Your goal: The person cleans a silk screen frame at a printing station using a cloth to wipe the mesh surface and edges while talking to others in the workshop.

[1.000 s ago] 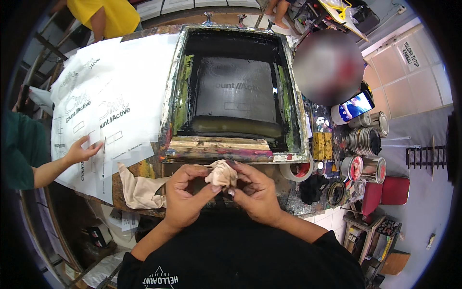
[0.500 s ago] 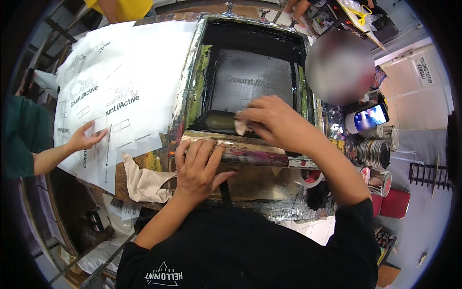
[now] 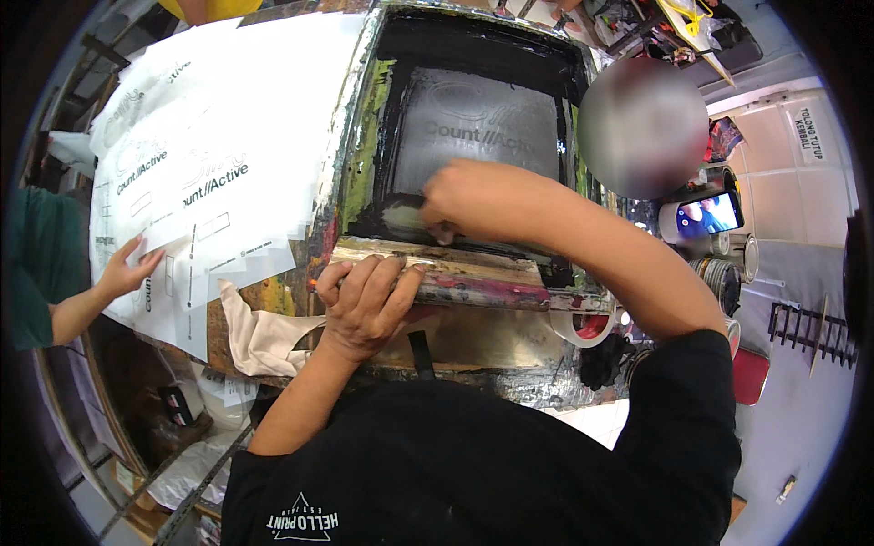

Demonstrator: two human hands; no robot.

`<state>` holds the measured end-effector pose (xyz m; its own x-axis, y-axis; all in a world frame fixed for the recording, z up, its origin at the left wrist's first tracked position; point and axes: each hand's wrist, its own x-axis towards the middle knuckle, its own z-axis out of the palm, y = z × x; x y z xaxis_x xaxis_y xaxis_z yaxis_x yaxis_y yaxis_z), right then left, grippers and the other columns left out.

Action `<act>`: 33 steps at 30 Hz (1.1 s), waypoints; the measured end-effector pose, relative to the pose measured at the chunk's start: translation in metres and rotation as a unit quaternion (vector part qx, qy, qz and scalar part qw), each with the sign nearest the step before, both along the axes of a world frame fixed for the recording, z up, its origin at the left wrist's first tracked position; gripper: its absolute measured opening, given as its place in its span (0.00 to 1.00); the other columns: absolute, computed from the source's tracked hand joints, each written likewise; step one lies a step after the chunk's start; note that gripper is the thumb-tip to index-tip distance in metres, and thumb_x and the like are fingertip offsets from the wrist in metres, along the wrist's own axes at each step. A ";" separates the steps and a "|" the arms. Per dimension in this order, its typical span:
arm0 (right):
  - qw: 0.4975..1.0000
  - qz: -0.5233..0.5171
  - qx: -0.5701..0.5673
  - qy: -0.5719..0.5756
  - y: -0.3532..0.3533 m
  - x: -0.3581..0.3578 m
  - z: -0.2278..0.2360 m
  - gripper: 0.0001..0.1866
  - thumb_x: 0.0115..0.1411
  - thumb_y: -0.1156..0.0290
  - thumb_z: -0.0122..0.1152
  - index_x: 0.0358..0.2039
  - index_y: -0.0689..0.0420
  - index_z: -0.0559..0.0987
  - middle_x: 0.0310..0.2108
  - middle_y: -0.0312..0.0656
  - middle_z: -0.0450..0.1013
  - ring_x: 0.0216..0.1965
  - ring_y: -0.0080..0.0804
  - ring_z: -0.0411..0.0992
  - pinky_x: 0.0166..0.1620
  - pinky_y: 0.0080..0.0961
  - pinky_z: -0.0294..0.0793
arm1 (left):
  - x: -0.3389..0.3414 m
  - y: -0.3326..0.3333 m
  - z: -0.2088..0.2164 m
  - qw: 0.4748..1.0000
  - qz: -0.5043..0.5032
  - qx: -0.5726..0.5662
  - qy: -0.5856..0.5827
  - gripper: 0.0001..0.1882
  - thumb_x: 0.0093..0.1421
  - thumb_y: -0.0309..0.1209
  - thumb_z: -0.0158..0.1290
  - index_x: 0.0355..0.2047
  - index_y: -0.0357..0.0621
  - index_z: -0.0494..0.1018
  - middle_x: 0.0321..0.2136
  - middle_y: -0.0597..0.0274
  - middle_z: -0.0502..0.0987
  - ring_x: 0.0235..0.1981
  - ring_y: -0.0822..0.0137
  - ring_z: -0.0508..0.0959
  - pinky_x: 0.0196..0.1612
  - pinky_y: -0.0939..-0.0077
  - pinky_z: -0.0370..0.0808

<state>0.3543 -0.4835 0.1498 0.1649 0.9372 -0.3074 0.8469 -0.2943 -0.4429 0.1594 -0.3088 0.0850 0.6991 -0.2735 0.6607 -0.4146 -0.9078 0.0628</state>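
Here we see the left hand (image 3: 370, 305) lay half-curled fingers over the paint-stained rectangular frame (image 3: 496, 293) on the paint-spattered worktable (image 3: 537, 387), perhaps bracing it, while the right hand (image 3: 462, 196) curls over its dark flat mesh (image 3: 478, 114), both grips hidden from us

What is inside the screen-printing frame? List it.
Inside the screen-printing frame: mesh, dark-edged with a grey, faintly lettered centre, and a green strip at left. The right hand hides part of the mesh; whatever lies beneath cannot be seen.
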 end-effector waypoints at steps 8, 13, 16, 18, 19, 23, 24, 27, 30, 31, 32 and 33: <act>0.997 -0.050 -0.030 -0.045 -0.128 -0.013 0.026 0.05 0.50 0.76 0.66 0.29 0.55 0.85 0.28 0.44 0.76 0.39 0.48 0.78 0.44 0.41 0.78 | 0.000 -0.002 0.003 1.000 0.006 -0.008 0.000 0.28 0.58 0.64 0.59 0.45 0.57 0.80 0.43 0.71 0.79 0.48 0.67 0.75 0.55 0.59 0.60; 0.989 -0.084 -0.109 -0.061 -0.138 -0.018 0.037 0.03 0.50 0.76 0.66 0.27 0.56 0.85 0.28 0.46 0.77 0.38 0.48 0.78 0.45 0.42 0.78 | 0.001 -0.003 0.005 1.000 0.006 -0.009 0.000 0.29 0.55 0.65 0.61 0.44 0.57 0.80 0.43 0.71 0.79 0.48 0.68 0.75 0.55 0.59 0.61; 0.982 -0.086 -0.143 -0.083 -0.125 -0.009 0.052 0.02 0.52 0.75 0.66 0.26 0.56 0.85 0.28 0.48 0.78 0.36 0.50 0.78 0.44 0.43 0.78 | 0.001 -0.002 0.006 1.000 0.003 -0.006 0.001 0.29 0.55 0.65 0.61 0.44 0.57 0.81 0.43 0.71 0.78 0.47 0.68 0.75 0.55 0.60 0.61; 0.984 -0.097 -0.133 -0.063 -0.109 0.004 0.061 0.02 0.51 0.78 0.65 0.25 0.55 0.83 0.29 0.44 0.75 0.40 0.47 0.77 0.46 0.41 0.76 | 0.001 -0.002 0.006 1.000 0.006 -0.005 -0.001 0.29 0.55 0.65 0.62 0.43 0.56 0.81 0.43 0.71 0.78 0.47 0.68 0.75 0.55 0.60 0.61; 0.994 -0.087 -0.054 -0.040 -0.095 0.011 0.059 0.02 0.52 0.77 0.65 0.26 0.55 0.83 0.29 0.45 0.75 0.40 0.47 0.76 0.46 0.42 0.76 | 0.000 -0.001 0.005 1.000 0.009 -0.007 0.000 0.29 0.55 0.65 0.62 0.44 0.56 0.81 0.42 0.71 0.79 0.47 0.68 0.75 0.55 0.60 0.61; 0.983 -0.021 0.170 -0.062 -0.033 0.005 0.029 0.02 0.56 0.75 0.64 0.30 0.56 0.83 0.31 0.44 0.75 0.41 0.48 0.76 0.48 0.42 0.75 | 0.001 -0.002 0.004 1.000 0.005 -0.010 0.001 0.29 0.55 0.64 0.62 0.45 0.57 0.81 0.42 0.72 0.79 0.47 0.68 0.75 0.55 0.60 0.61; 0.985 0.006 0.163 -0.052 -0.016 0.006 0.022 0.02 0.57 0.75 0.63 0.30 0.55 0.83 0.31 0.44 0.75 0.41 0.48 0.76 0.49 0.42 0.74 | 0.001 -0.002 0.005 1.000 0.005 -0.007 -0.001 0.29 0.55 0.64 0.62 0.45 0.57 0.81 0.42 0.72 0.79 0.47 0.68 0.75 0.55 0.60 0.61; 0.982 0.011 0.184 -0.036 0.014 0.000 -0.002 0.03 0.57 0.73 0.62 0.30 0.54 0.83 0.32 0.43 0.76 0.42 0.45 0.76 0.49 0.41 0.74 | 0.000 -0.002 0.005 1.000 0.004 -0.003 0.010 0.29 0.56 0.64 0.62 0.45 0.57 0.81 0.43 0.71 0.79 0.47 0.68 0.75 0.55 0.60 0.61; 0.990 0.043 0.132 -0.030 0.009 0.000 -0.004 0.04 0.57 0.71 0.61 0.29 0.52 0.83 0.32 0.41 0.76 0.43 0.43 0.76 0.48 0.40 0.74 | 0.000 -0.001 0.003 1.000 0.004 -0.001 0.000 0.29 0.55 0.64 0.62 0.45 0.57 0.81 0.43 0.71 0.79 0.47 0.68 0.76 0.55 0.60 0.61; 0.991 0.052 0.114 -0.053 0.000 0.001 -0.004 0.04 0.57 0.71 0.61 0.29 0.52 0.83 0.32 0.41 0.76 0.43 0.43 0.76 0.48 0.40 0.74 | 0.000 -0.001 0.002 1.000 0.004 -0.001 -0.001 0.29 0.55 0.64 0.62 0.45 0.57 0.81 0.43 0.71 0.79 0.47 0.68 0.76 0.55 0.60 0.61; 0.991 0.061 0.096 -0.075 -0.014 0.000 -0.003 0.04 0.57 0.71 0.61 0.29 0.51 0.83 0.31 0.40 0.75 0.43 0.43 0.76 0.48 0.39 0.74 | 0.000 -0.001 0.002 1.000 0.005 -0.001 -0.001 0.29 0.56 0.64 0.62 0.45 0.57 0.81 0.42 0.71 0.79 0.47 0.68 0.76 0.55 0.60 0.61; 0.990 0.069 0.078 -0.098 -0.030 -0.001 -0.001 0.04 0.56 0.71 0.61 0.29 0.51 0.83 0.31 0.40 0.75 0.43 0.42 0.75 0.48 0.39 0.74 | -0.001 -0.001 0.002 1.000 0.006 -0.001 -0.001 0.29 0.56 0.65 0.62 0.45 0.57 0.81 0.42 0.71 0.79 0.47 0.68 0.76 0.55 0.60 0.61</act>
